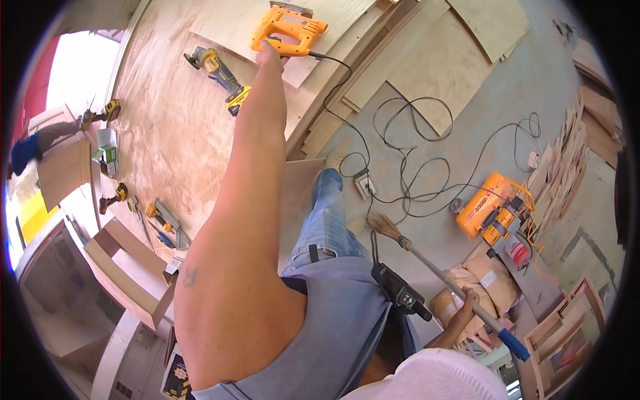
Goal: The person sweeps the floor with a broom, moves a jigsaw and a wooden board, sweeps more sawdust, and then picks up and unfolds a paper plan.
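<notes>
At the top, my left arm stretches over the plywood-topped table, and my left hand (pixel 269 56) is closed round the handle of an orange jigsaw (pixel 293 28). A black cord runs from the jigsaw toward the floor. Left of that forearm lies a yellow-and-black angle grinder (pixel 219 75). Low on the right, my right hand (pixel 467 303) grips the grey stick of a broom (pixel 433 267). The broom's brown bristles point toward my legs, and its blue end points to the lower right. White cloth partly covers the right arm.
Loops of black cable (pixel 407 160) cross the floor by an extension socket (pixel 364 185). An orange air compressor (pixel 490 207) stands right, near scrap wood strips (pixel 563 167). Plywood sheets (pixel 440 60) lie beyond. Cordless drills (pixel 113 198) rest on the table's left; a black device (pixel 400 290) hangs at my waist.
</notes>
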Motion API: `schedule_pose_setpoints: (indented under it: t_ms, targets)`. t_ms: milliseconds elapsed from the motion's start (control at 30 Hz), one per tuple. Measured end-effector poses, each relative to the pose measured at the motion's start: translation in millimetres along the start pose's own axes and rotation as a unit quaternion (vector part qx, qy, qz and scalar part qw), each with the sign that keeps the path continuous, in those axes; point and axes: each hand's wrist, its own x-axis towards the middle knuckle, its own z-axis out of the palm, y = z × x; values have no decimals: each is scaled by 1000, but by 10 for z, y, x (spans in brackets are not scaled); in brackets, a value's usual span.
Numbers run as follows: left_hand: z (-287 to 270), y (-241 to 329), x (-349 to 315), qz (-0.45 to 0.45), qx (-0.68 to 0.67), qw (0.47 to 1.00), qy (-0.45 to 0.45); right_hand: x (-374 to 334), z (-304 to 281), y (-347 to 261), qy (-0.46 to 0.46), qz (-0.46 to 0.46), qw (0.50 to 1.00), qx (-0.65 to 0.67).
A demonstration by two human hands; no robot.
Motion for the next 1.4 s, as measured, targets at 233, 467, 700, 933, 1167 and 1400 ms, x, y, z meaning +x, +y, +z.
schedule_pose_setpoints:
  t_ms: [233, 467, 700, 933, 1167, 1400]
  targets:
    - [-779, -470, -327, 61, 134, 982, -120, 197, 71, -83, -31, -72, 996, -52]
    - [-2978, -1277, -2413, 320, 422, 846, 63, 636, 163, 19, -83, -80, 993, -33]
    - [-5718, -753, -2822, 341, 650, 621, 273, 746, -21, 213, -72, -144, 983, -88]
    - [-6427, -923, -2964, 15, 755, 635, 163, 698, -429, 607, -104, -243, 963, -46]
    - [-7074, -2255, -4099, 170, 697, 692, 76, 397, -940, 1264, -160, -238, 958, 24]
    - [-7023, -3618, -5022, 120, 774, 605, -144, -106, -1046, 1813, -223, -205, 948, -96]
